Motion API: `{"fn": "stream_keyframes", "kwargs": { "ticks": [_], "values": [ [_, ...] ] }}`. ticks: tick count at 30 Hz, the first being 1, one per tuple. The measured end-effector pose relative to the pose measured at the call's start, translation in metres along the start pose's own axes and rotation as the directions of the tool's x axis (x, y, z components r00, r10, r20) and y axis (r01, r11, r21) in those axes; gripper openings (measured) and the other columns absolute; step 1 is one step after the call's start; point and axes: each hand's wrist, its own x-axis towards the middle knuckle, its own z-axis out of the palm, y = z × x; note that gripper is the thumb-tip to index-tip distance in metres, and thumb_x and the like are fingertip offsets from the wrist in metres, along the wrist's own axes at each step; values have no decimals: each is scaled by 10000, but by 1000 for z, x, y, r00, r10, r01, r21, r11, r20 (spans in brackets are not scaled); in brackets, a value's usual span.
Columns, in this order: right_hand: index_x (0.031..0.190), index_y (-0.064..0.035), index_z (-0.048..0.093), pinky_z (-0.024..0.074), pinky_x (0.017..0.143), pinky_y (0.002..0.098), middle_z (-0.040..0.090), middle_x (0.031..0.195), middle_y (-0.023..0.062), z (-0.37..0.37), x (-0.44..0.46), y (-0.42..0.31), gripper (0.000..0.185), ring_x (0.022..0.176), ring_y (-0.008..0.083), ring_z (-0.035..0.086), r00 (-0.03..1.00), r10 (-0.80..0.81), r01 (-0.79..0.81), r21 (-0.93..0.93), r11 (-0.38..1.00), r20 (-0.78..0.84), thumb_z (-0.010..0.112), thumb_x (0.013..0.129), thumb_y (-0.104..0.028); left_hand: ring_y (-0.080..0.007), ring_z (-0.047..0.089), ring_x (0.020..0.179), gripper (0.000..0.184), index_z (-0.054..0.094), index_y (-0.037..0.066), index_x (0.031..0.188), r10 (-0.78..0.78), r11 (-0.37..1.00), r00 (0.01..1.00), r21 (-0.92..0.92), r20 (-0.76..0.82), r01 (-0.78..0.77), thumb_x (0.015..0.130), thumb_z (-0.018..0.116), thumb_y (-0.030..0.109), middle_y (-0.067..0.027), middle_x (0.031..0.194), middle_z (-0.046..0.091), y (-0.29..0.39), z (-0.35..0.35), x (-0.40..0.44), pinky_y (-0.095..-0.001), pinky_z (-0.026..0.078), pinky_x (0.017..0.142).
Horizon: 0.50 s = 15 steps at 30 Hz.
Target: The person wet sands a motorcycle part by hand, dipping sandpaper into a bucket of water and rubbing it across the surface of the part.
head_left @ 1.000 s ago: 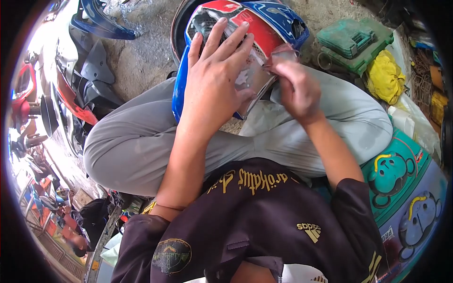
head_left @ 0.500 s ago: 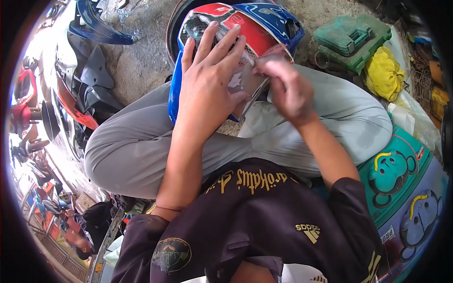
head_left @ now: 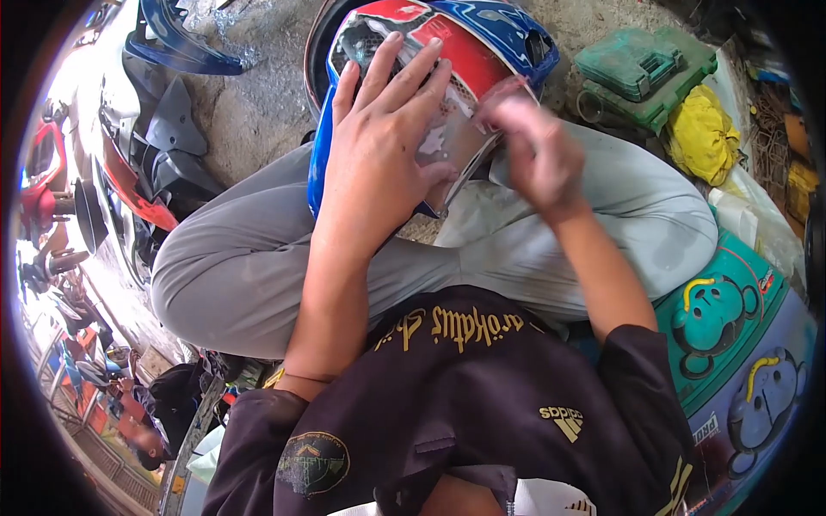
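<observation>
A painted motorcycle fairing (head_left: 469,64) in red, blue and white rests over my crossed legs, with a dull, whitish patch on its near part. My left hand (head_left: 383,142) lies on it, fingers spread, thumb near the lower edge. At the fairing's right side, my right hand (head_left: 544,159) is closed on a thin reddish-brown piece that looks like sandpaper (head_left: 503,93). Motion blurs those fingers, and the sandpaper touches the panel surface.
Green tool cases (head_left: 632,73) and a yellow cloth bundle (head_left: 701,133) lie at the right. Dark plastic fairing parts (head_left: 176,120) are on the concrete at the left, below a blue fender (head_left: 176,43). A person (head_left: 142,421) is at the lower left.
My right hand has moved a little to the right along the fairing, with the reddish sandpaper showing more. The left hand stays pressed on the panel, which has shifted slightly.
</observation>
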Motion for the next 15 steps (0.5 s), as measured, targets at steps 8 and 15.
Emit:
{"fn": "stream_keyframes", "kwargs": {
  "ticks": [8, 15],
  "values": [
    [1271, -28, 671, 642, 917, 439, 799, 1170, 185, -4, -2, 18, 272, 1037, 375, 803, 999, -32, 33, -89, 995, 11, 695, 1010, 46, -366, 377, 1622, 1077, 609, 118, 1578, -1, 999, 1000, -35, -13, 0, 569, 978, 197, -55, 1676, 543, -1, -1, 1, -594, 267, 1326],
    [1301, -22, 647, 643, 907, 418, 801, 1185, 171, 2, -8, 2, 225, 1037, 363, 797, 991, -128, 131, -107, 986, 29, 651, 1075, -25, -367, 386, 1617, 1057, 616, 102, 1569, 8, 999, 1000, -43, -29, -9, 579, 975, 200, -66, 1675, 543, -3, 0, 0, -584, 275, 1325]
  ]
}}
